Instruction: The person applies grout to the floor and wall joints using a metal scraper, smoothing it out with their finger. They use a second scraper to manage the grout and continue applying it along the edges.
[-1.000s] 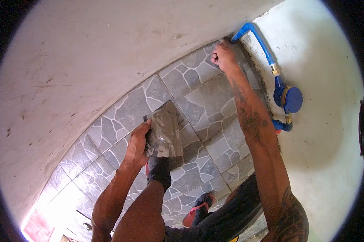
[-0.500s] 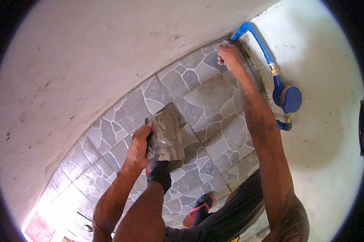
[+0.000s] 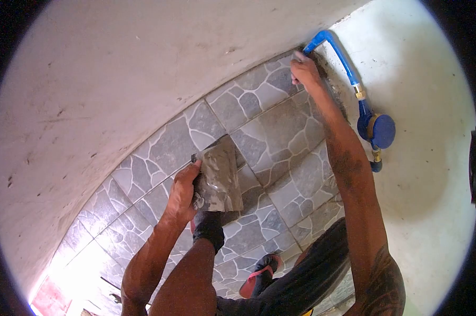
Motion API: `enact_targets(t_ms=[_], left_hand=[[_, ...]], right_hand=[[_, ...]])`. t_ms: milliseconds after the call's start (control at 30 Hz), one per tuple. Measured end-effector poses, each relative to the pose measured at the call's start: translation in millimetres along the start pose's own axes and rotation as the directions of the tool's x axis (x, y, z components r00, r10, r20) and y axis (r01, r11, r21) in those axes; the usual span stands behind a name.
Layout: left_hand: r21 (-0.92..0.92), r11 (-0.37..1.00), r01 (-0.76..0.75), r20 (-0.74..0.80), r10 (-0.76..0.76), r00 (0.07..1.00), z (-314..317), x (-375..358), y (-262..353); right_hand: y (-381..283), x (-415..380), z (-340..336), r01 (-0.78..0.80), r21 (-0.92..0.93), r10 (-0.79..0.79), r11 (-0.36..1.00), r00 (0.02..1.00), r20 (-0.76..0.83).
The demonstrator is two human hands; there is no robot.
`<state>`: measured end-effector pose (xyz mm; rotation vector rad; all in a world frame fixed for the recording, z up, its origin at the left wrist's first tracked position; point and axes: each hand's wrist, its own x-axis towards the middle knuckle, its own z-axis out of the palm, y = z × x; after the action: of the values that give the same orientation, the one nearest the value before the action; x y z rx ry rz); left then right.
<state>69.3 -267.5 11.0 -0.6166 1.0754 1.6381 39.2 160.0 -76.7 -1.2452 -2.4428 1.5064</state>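
Note:
My left hand (image 3: 183,190) grips the edge of a flat piece loaded with wet grey mortar (image 3: 218,174), held above my foot. The thumb lies along its left side, and mortar covers most of the top. Far up in the corner, my right hand (image 3: 306,71) is closed beside the lower end of a blue pipe (image 3: 339,55). Whatever its fingers hold is hidden. Under that hand runs the edge of the stone-patterned tile floor (image 3: 272,126), where it meets the walls.
A blue water meter (image 3: 381,130) with brass fittings (image 3: 359,92) is on the right-hand wall (image 3: 422,174). A plain plastered wall (image 3: 116,73) borders the tiles on the left. My foot in a red flip-flop (image 3: 253,279) rests on the floor below.
My right hand has shifted slightly to the right along the corner, and its forearm has swung right with it. The left hand and the mortar have stayed nearly still.

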Motion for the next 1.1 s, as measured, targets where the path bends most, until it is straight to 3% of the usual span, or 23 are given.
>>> enact_targets(t_ms=[67,100,267,400,500,600,767,900,1100], left_hand=[[-0.008,1.0,0.008,-0.005,-0.008,1.0,0,-1,0],[-0.009,1.0,0.008,-0.003,-0.008,1.0,-2,0,0],[0.024,1.0,0.007,-0.036,-0.006,0.999,0,-5,0],[-0.002,1.0,-0.01,-0.014,0.01,1.0,2,-5,1],[-0.002,1.0,-0.006,-0.006,0.006,1.0,4,-6,3],[-0.019,1.0,0.001,0.021,0.0,1.0,5,-7,3],[-0.006,1.0,-0.013,-0.013,0.013,1.0,-1,-5,1],[-0.001,1.0,-0.013,0.022,0.013,1.0,-5,-3,-2],[-0.011,1.0,-0.007,0.004,0.007,1.0,-2,-2,-3]], right_hand=[[-2,9,-3,-0.021,-0.021,0.019,1.0,0.998,-0.066],[-6,9,-5,-0.028,-0.13,0.019,0.991,0.998,-0.067],[-14,16,4,-0.117,-0.065,0.117,0.991,0.993,-0.001],[-3,10,-1,-0.094,0.113,0.081,0.989,0.99,0.112],[-2,3,-4,0.003,-0.107,-0.008,0.994,0.999,-0.051],[-5,9,-1,-0.015,-0.265,-0.005,0.964,0.997,-0.076],[-5,13,-6,-0.074,-0.26,0.095,0.963,0.993,0.071],[-5,-7,-4,0.059,-0.474,0.006,0.878,0.991,0.136],[-17,-17,8,0.118,-0.599,0.01,0.792,0.978,0.206]])
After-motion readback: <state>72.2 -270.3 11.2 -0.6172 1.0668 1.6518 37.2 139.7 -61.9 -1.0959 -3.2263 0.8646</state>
